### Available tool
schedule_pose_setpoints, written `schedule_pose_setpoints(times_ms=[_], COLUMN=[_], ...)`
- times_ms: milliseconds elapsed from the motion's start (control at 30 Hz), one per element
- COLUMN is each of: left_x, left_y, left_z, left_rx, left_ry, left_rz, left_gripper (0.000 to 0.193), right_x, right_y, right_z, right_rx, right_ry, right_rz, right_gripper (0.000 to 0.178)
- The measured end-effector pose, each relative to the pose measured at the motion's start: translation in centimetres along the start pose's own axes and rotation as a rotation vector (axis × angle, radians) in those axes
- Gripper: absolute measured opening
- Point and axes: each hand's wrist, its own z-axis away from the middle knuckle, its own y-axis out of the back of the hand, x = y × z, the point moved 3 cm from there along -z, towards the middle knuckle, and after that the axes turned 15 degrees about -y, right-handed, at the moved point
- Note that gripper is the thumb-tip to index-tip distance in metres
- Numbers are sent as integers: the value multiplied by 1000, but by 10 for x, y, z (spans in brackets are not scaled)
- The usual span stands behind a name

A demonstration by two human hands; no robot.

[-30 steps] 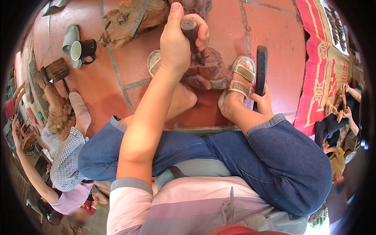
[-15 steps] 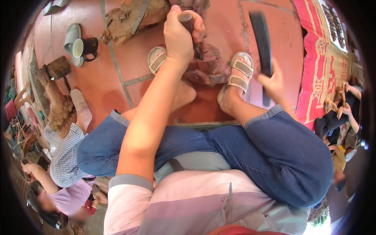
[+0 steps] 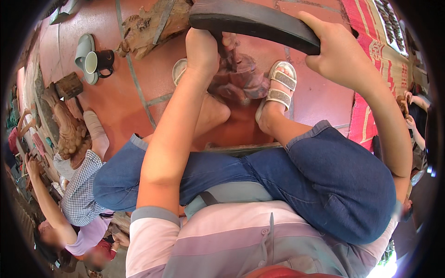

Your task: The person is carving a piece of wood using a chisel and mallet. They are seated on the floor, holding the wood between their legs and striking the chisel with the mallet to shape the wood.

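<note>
While the person sat with bent knees in blue jeans (image 3: 227, 171), the right hand (image 3: 338, 51) was wrapped around one end of a dark curved bar (image 3: 255, 21). The bar's other end lay over the top of a dark tool (image 3: 227, 58), and from where I stood I couldn't tell whether the two touched. The left hand (image 3: 202, 51) was curled around that tool, its fingers partly hidden. Below it, a reddish-brown carving (image 3: 241, 81), slightly blurred, sat on the tile floor (image 3: 320, 92) between two sandalled feet (image 3: 280, 88). Beyond, to the left, a rough log (image 3: 153, 28) lay near a dark mug (image 3: 105, 61), which stood just beside a grey slipper (image 3: 85, 48). A red-and-tan mat (image 3: 371, 46) spread on the right, and farther left sat someone in checked trousers (image 3: 81, 199).
</note>
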Motion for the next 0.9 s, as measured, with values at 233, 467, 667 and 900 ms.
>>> schedule_pose_setpoints(times_ms=[233,467,667,900], left_x=[10,26,8,-5], left_y=[10,8,2,-6], left_z=[4,3,2,-6], left_rx=[25,-48,37,51], left_ry=[36,89,-49,32], left_rz=[88,36,-12,18], left_gripper=[45,55,56,46], right_x=[9,23,21,12], right_y=[-6,-13,-12,-9], right_z=[1,5,3,1], right_rx=[-57,-77,6,111], right_ry=[-95,-126,-17,2], right_rz=[-96,-217,-285,-179], right_gripper=[50,46,51,42])
